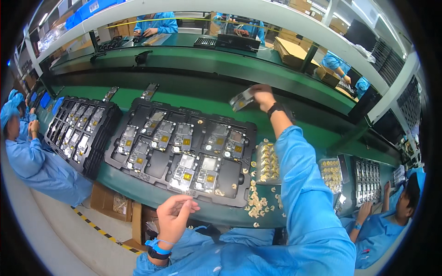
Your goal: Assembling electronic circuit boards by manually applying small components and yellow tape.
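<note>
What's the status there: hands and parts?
Right hand holds circuit board above green belt. Left hand empty near black tray. Nothing blocking.

I stretch my right hand (263,94) over the green conveyor (193,99), gripping a circuit board (242,99); my left hand (174,216) hovers empty-fingered beside the black tray (152,168) of boards.

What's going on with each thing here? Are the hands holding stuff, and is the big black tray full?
Right hand: stretched out over the green belt, holding a board.
Left hand: raised near the table edge, fingers curled, holding nothing I can make out.
Big tray: lying flat, partly filled with boards, some slots bare.
Gold bits: loose, scattered beside the tray.
Left stack of trays: piled up, top one loaded.
</note>
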Available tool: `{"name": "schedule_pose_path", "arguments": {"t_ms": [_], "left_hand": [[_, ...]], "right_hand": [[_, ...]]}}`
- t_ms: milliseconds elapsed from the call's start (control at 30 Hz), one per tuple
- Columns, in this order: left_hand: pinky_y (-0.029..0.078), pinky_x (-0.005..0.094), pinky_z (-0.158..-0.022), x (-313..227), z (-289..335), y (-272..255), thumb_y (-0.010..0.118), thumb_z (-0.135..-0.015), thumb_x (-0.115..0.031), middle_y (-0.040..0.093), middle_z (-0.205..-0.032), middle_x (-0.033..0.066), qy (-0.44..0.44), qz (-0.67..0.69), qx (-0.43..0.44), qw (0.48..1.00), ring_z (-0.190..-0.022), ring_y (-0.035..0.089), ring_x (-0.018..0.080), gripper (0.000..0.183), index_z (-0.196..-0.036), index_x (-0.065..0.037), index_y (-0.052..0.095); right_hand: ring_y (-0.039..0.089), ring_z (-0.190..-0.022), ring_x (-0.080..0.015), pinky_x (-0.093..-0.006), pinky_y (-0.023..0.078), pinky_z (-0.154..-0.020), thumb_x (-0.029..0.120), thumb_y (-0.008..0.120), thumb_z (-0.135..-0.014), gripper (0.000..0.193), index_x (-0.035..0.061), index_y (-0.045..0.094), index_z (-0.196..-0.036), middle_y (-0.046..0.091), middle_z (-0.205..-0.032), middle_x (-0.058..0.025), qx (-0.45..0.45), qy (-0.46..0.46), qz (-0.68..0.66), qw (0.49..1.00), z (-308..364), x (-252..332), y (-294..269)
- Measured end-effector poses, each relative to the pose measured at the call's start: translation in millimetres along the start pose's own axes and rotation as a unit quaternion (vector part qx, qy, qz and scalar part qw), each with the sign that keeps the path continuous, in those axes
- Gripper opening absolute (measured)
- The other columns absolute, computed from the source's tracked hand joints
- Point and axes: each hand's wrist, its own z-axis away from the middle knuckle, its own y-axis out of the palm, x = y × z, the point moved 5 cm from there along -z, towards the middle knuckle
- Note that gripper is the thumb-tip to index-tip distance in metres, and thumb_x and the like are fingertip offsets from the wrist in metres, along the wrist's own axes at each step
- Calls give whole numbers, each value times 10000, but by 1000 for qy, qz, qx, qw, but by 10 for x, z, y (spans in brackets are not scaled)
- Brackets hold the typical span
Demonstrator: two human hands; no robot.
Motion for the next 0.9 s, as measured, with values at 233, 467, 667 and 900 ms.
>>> {"name": "schedule_pose_path", "arguments": {"t_ms": [233, 467, 667, 900], "left_hand": [[603, 320, -788, 13, 88, 443, 658, -1038, -27, 764, -999, 146, -18, -14, 86, 996, -889, 761, 227, 170, -1185, 53, 683], [599, 405, -963, -219, 51, 1192, 651, -1043, -55, 671, -1330, 251, -20, 88, 153, 984, -1167, 719, 299, 512, -1503, 56, 454], [599, 380, -945, -180, 221, 1495, 674, -992, 24, 695, -1263, 187, -75, 126, 188, 971, -1141, 713, 243, 423, -1392, 92, 554], [598, 281, -906, -129, 301, 1438, 696, -991, 46, 743, -1177, 119, -63, 137, 190, 970, -1031, 714, 134, 315, -1298, 89, 638]], "right_hand": [[692, -973, -139, -284, 531, -788, 48, 756, -956, 260, 13, 692, -1206, 742, -1105, -58, -1, -79, -65, 995, 996, 992, -899], [700, -909, -113, -268, 563, -798, 60, 782, -956, 244, -9, 687, -1171, 753, -1054, -73, 208, -31, -144, 967, 2790, 1576, -879], [689, -982, -102, -257, 568, -882, 11, 788, -934, 295, -37, 688, -1207, 727, -1091, -65, 193, -1, -147, 970, 3612, 1512, -862], [694, -936, -105, -257, 571, -822, 47, 794, -948, 336, -47, 697, -1256, 755, -1066, -53, 94, 10, -182, 979, 3995, 1213, -900]]}}
